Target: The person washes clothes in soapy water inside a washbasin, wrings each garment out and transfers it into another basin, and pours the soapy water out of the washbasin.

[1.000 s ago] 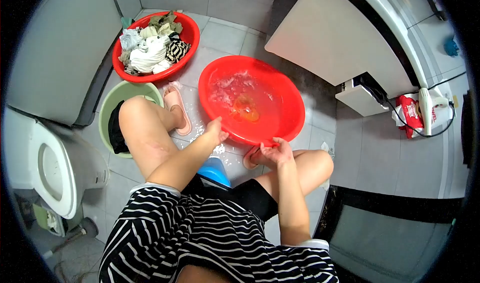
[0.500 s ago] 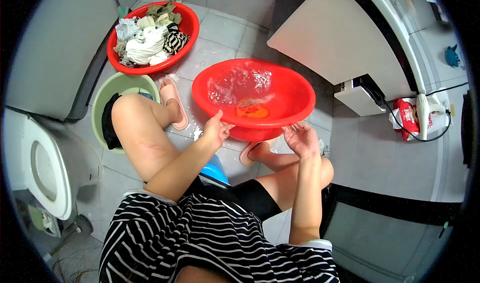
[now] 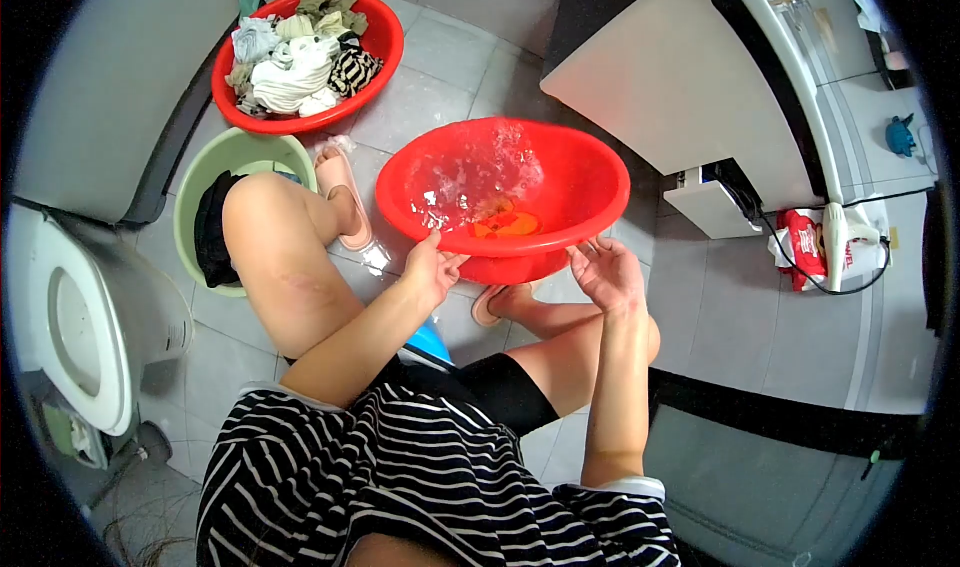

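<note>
A red basin [image 3: 590,182] with water sloshing in it is held above the floor in front of me, tilted. My left hand [image 3: 432,270] grips its near rim, thumb on top and fingers curled below. Farther right along the same rim, my right hand [image 3: 608,272] holds on with its fingers partly hidden under the edge. Foamy water lies toward the basin's far left side, over an orange-yellow patch on its bottom. More red plastic shows beneath the near rim; whether it is the basin's own underside or a second basin, I cannot tell.
Another red basin [image 3: 392,52] heaped with clothes [image 3: 295,67] stands at the back left. A green basin [image 3: 190,182] with dark cloth sits beside my left leg. There is a toilet [image 3: 125,357] on the left, a white cabinet [image 3: 670,77] at right, and wet floor tiles [image 3: 425,57].
The water in the basin has shifted and splashes differently. The held basin's left side has moved slightly left, with both hands still on its rim. The whole view has shifted a little.
</note>
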A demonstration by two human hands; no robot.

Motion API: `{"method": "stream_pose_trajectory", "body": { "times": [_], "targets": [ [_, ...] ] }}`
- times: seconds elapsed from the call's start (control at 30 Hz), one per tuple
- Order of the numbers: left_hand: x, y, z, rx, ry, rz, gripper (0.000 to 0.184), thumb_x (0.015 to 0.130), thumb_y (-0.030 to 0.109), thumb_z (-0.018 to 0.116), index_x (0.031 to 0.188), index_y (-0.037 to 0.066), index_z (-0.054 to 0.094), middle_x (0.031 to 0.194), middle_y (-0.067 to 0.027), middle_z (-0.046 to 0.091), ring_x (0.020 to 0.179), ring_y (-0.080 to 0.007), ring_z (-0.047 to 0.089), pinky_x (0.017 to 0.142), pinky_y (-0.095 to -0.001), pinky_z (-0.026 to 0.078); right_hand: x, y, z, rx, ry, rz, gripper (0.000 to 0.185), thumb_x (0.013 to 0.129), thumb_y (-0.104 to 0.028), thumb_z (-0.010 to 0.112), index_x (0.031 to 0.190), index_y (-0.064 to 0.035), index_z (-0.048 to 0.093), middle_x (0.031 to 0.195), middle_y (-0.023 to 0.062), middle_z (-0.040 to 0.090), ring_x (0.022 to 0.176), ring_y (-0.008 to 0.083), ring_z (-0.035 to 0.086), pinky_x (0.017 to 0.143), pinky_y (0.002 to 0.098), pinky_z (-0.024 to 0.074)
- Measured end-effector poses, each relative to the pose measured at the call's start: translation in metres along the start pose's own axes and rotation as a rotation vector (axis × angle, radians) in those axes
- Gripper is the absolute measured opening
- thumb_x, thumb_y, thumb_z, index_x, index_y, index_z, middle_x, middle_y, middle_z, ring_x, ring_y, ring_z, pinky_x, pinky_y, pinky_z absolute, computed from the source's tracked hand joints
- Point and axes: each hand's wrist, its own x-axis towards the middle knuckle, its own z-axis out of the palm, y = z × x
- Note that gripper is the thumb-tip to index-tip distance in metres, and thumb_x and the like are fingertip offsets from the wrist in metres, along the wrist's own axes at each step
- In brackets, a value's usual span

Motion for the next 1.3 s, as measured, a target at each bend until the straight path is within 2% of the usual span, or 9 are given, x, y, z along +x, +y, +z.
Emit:
{"method": "stream_pose_trajectory", "body": {
  "times": [0.1,0.4,0.77,0.9,1.0,1.1,1.2,1.27,1.3],
  "targets": [
    [-0.004,0.000,0.001,0.012,0.032,-0.004,0.038,0.095,0.041,0.037,0.112,0.009,0.049,0.102,-0.0077,0.059,0.083,-0.0156,0.056,0.048,-0.0185,0.033,-0.001,0.000,0.005,-0.032,-0.026,-0.012,0.025,0.082,-0.007,0.046,0.102,0.0070,0.048,0.104,0.0197,0.052,0.091,0.0342,0.057,0.073,0.0337,0.0532],
    [-0.021,0.008,0.014,-0.054,-0.088,0.043,0.037,0.093,0.040,0.041,0.112,0.009,0.049,0.105,-0.0068,0.056,0.088,-0.0168,0.054,0.051,-0.0182,0.034,-0.014,-0.003,0.012,-0.046,0.030,-0.029,0.021,0.082,-0.007,0.047,0.098,0.0062,0.051,0.101,0.0173,0.054,0.087,0.0316,0.058,0.071,0.0322,0.0530],
    [-0.032,0.006,0.009,-0.105,-0.054,0.024,0.039,0.094,0.040,0.039,0.113,0.008,0.049,0.105,-0.0093,0.057,0.091,-0.0194,0.056,0.057,-0.0222,0.035,-0.028,-0.002,0.035,-0.143,0.019,-0.062,0.016,0.083,-0.009,0.049,0.094,0.0020,0.052,0.098,0.0157,0.058,0.088,0.0274,0.060,0.072,0.0308,0.0534],
    [-0.043,-0.001,0.004,-0.150,-0.032,-0.018,0.040,0.094,0.040,0.039,0.114,0.008,0.048,0.107,-0.0097,0.056,0.092,-0.0198,0.055,0.058,-0.0224,0.037,-0.032,-0.001,0.040,-0.200,0.011,-0.080,0.013,0.083,-0.009,0.050,0.093,-0.0010,0.053,0.095,0.0136,0.059,0.087,0.0253,0.059,0.072,0.0295,0.0529],
    [-0.047,-0.009,-0.003,-0.185,-0.008,-0.075,0.040,0.094,0.041,0.038,0.114,0.007,0.047,0.106,-0.0096,0.055,0.092,-0.0201,0.055,0.058,-0.0222,0.037,-0.037,0.000,0.048,-0.269,0.074,-0.099,0.016,0.082,-0.009,0.049,0.095,0.0017,0.050,0.104,0.0161,0.056,0.093,0.0279,0.057,0.070,0.0296,0.0522],
    [-0.055,-0.017,-0.005,-0.203,0.011,-0.117,0.043,0.094,0.041,0.037,0.117,0.005,0.043,0.111,-0.0123,0.050,0.093,-0.0224,0.055,0.060,-0.0232,0.039,-0.043,-0.001,0.046,-0.339,0.058,-0.120,0.015,0.083,-0.010,0.048,0.095,-0.0010,0.050,0.101,0.0135,0.058,0.092,0.0255,0.057,0.069,0.0275,0.0500],
    [-0.056,-0.033,-0.015,-0.263,-0.004,-0.162,0.044,0.094,0.039,0.036,0.117,0.002,0.039,0.115,-0.0150,0.046,0.094,-0.0249,0.056,0.059,-0.0241,0.041,-0.049,0.003,0.048,-0.437,0.052,-0.147,0.016,0.083,-0.012,0.051,0.098,-0.0056,0.053,0.094,0.0048,0.061,0.086,0.0180,0.060,0.066,0.0261,0.0467],
    [-0.060,-0.040,-0.019,-0.328,0.024,-0.239,0.043,0.094,0.038,0.036,0.117,0.002,0.038,0.115,-0.0151,0.046,0.094,-0.0252,0.056,0.058,-0.0245,0.042,-0.051,0.003,0.055,-0.556,0.034,-0.167,0.021,0.083,-0.011,0.048,0.102,-0.0038,0.051,0.096,0.0051,0.061,0.088,0.0164,0.059,0.068,0.0239,0.0450],
    [-0.062,-0.045,-0.023,-0.336,0.003,-0.259,0.042,0.094,0.038,0.034,0.115,0.002,0.042,0.108,-0.0140,0.050,0.090,-0.0244,0.057,0.057,-0.0252,0.043,-0.053,0.003,0.060,-0.615,0.024,-0.176,0.024,0.083,-0.010,0.047,0.105,-0.0029,0.050,0.098,0.0053,0.061,0.089,0.0156,0.059,0.068,0.0227,0.0442]
  ]
}}
